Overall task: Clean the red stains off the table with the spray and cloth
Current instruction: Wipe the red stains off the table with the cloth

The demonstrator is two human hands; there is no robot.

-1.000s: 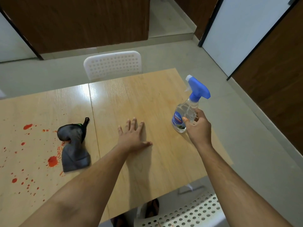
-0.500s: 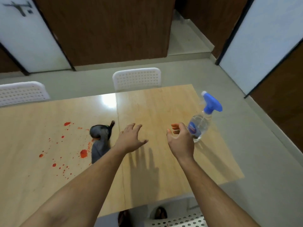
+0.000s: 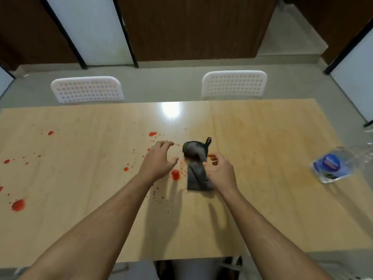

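A dark grey cloth (image 3: pixel 195 168) lies crumpled in the middle of the wooden table (image 3: pixel 262 199). My left hand (image 3: pixel 159 161) hovers just left of it, fingers spread and empty. My right hand (image 3: pixel 221 172) hangs over the cloth's right edge, fingers curled apart, holding nothing. Red stains are spattered over the left half of the table, with a blob (image 3: pixel 175 175) between my hands and a bigger one (image 3: pixel 18 205) at the far left. The clear spray bottle (image 3: pixel 331 166) stands at the table's right side, its top cut off by the frame edge.
Two white perforated chairs (image 3: pixel 87 89) (image 3: pixel 234 84) stand behind the far edge of the table. Grey floor lies beyond, with brown and white wall panels. The table's near edge runs just above the bottom of the view.
My right hand let go of the spray bottle and moved left to the cloth. My left hand lifted off the table and moved toward the cloth. The view swung left.
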